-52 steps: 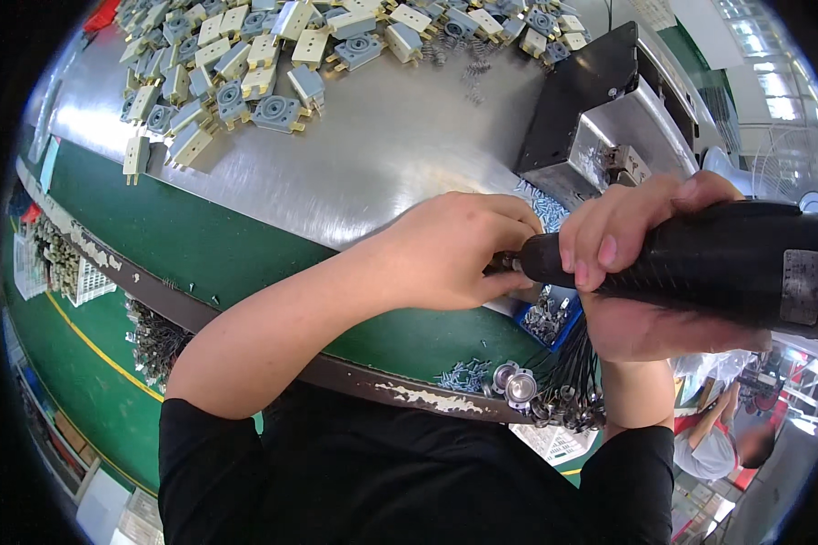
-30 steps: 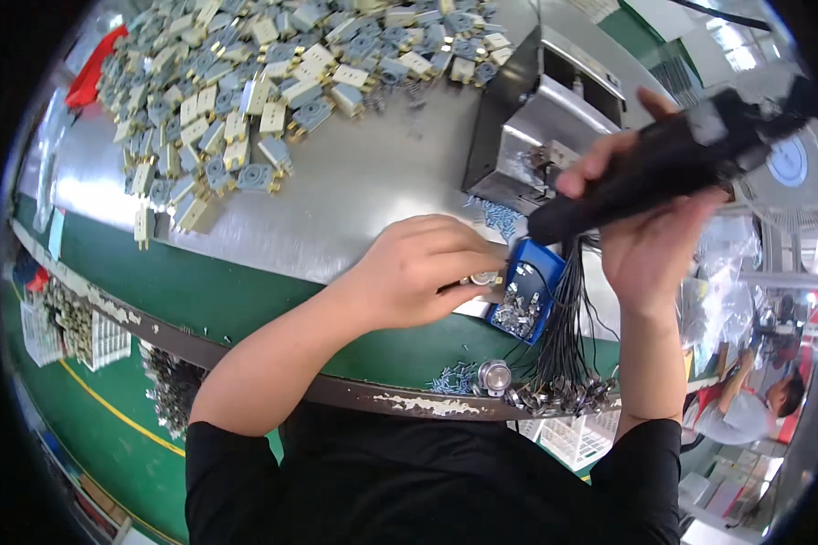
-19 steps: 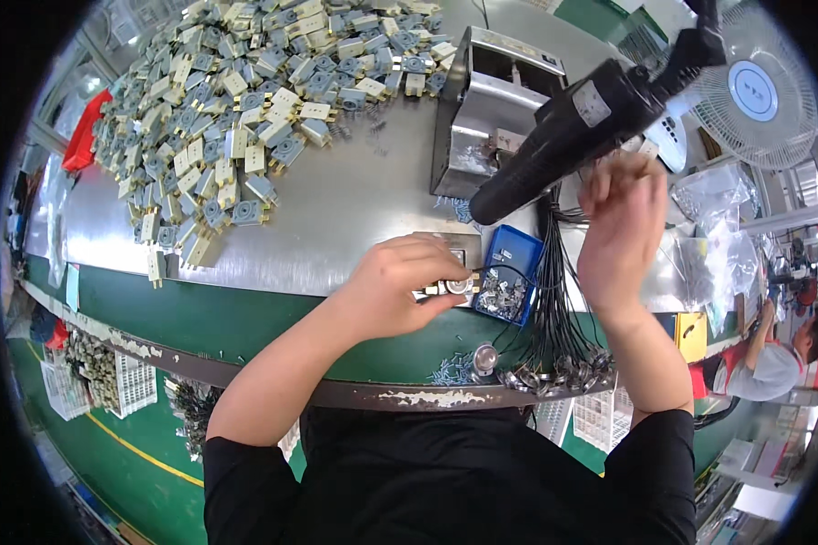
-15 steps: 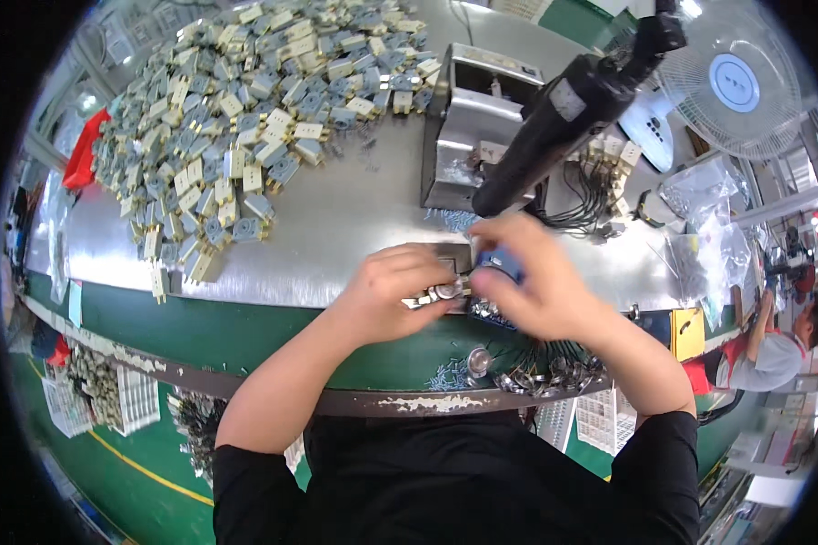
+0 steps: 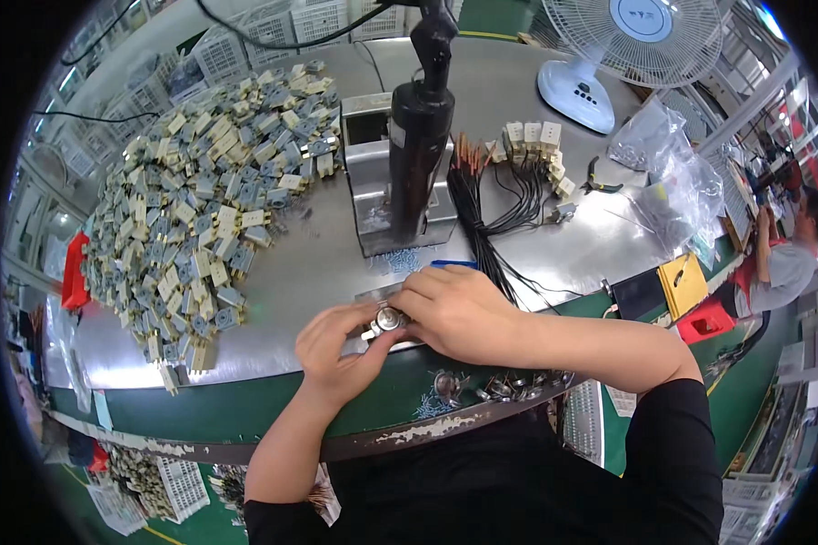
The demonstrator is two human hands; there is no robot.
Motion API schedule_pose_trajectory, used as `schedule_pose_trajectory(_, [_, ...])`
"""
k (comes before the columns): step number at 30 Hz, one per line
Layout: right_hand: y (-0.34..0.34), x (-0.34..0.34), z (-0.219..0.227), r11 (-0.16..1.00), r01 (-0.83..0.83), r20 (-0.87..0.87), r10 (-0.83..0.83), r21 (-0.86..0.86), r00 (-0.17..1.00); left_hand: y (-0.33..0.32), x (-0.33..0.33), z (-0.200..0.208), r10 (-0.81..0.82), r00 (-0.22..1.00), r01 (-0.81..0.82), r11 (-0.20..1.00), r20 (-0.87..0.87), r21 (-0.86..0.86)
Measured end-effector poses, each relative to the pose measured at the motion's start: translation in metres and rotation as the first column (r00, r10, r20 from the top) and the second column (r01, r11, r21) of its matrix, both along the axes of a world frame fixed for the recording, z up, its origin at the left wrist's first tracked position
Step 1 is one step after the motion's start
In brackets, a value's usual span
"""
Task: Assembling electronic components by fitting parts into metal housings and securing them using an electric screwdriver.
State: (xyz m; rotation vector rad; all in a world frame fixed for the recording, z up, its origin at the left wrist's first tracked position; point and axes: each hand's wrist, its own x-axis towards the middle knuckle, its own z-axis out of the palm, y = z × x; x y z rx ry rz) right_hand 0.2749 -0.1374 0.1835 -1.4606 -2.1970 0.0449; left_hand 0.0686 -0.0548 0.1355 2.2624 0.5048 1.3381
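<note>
A small round metal part (image 5: 389, 319) with a pale tab is pinched near the table's front edge. My left hand (image 5: 334, 352) holds it from the left, thumb below and fingers curled above. From the right, my right hand (image 5: 459, 313) closes on the same part, its fingertips meeting those of the left; its grip is partly hidden. Just beyond my fingers lie small bluish screws (image 5: 404, 261), at the foot of a metal fixture (image 5: 373, 195). A blue strip (image 5: 454, 263) shows behind my right knuckles.
A black cylindrical tool (image 5: 416, 145) stands over the fixture. Left lies a heap of grey and cream blocks (image 5: 200, 218). Black cables (image 5: 473, 204), pliers (image 5: 600, 179) and a fan (image 5: 576, 91) are right. Round metal pieces (image 5: 509, 388) and more screws (image 5: 432, 406) lie near my body.
My right hand, blurred at a blue item before, is now at the round metal part with my left hand. The view has swung, so the table's things appear shifted left and cables show more fully.
</note>
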Motion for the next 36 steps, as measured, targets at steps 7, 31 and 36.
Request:
schedule_pose_trajectory(7, [0.000,0.037,0.005,0.940,-0.258,0.343,0.172,0.224,0.924,-0.004,0.012,-0.022,-0.053,0.996,0.058,0.996,0.078,-0.070])
schedule_pose_trajectory(31, [-0.019,0.095,-0.008,0.863,-0.078,0.038,0.112,-0.498,0.993,-0.004,0.029,-0.038,-0.636,0.735,0.640,0.765,-0.236,-0.072])
schedule_pose_trajectory(36, [-0.029,0.075,-0.019,0.904,-0.066,0.198,0.163,-0.423,0.967,-0.006,0.015,-0.044,-0.620,0.783,0.598,0.771,-0.045,-0.217])
